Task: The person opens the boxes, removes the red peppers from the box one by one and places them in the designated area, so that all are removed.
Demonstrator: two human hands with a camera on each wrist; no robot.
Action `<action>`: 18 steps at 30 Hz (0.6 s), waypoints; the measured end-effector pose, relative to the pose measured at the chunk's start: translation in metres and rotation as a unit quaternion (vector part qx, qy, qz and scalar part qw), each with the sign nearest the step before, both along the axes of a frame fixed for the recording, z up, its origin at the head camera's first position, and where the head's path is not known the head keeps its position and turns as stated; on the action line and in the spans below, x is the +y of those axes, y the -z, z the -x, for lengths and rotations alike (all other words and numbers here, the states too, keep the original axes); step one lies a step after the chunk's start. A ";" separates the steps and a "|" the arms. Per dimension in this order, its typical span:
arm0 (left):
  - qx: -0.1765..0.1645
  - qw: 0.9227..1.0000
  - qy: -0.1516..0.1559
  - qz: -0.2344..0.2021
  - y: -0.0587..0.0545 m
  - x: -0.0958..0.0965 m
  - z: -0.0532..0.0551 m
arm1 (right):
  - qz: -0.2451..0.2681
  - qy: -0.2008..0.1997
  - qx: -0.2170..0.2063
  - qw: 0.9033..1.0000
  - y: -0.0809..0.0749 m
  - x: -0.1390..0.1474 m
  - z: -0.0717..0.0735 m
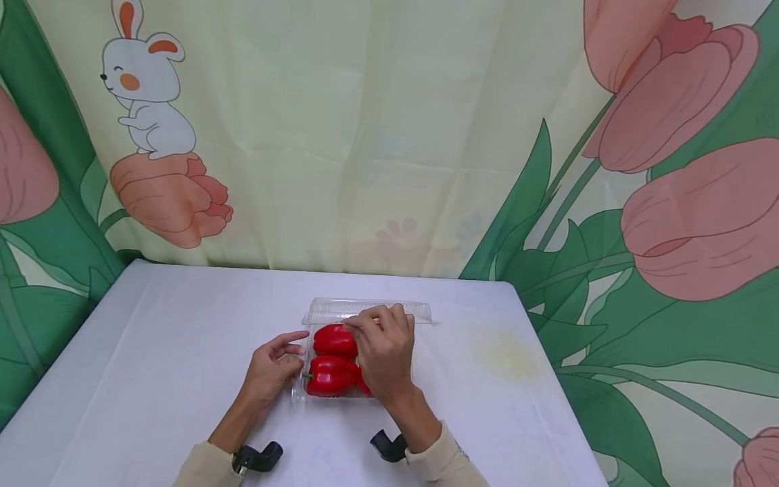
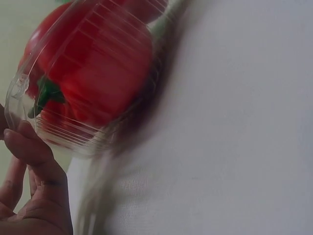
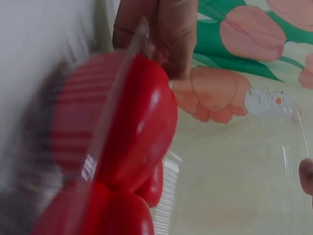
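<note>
I find the clear container [image 1: 299,388] near the middle of the white table [image 1: 152,379], red peppers [image 1: 331,376] lying inside, partly covered from view at the right. My left hand [image 1: 276,365] pinches the container's left rim. My right hand [image 1: 386,348], fingers bent, grips the edge of the raised lid [image 1: 328,310] at the far side. The near pepper's green stem [image 1: 308,376] points left.
</note>
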State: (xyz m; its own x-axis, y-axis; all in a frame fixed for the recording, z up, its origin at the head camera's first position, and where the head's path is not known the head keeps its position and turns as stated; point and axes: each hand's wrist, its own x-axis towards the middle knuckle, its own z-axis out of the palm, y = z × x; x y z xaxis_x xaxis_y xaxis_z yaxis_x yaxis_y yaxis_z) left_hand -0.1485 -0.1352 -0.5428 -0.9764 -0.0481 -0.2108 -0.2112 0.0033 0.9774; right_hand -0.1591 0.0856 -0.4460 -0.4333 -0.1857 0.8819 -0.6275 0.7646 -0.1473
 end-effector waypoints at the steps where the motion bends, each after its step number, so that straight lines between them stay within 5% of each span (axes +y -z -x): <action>1: 0.000 1.000 -0.002 0.000 0.000 0.000 0.000 | 0.001 -0.001 -0.001 1.000 -0.002 0.001 0.003; 18: -0.011 1.000 -0.024 -0.009 -0.001 0.005 -0.008 | 0.012 0.012 -0.013 1.000 -0.018 0.030 0.043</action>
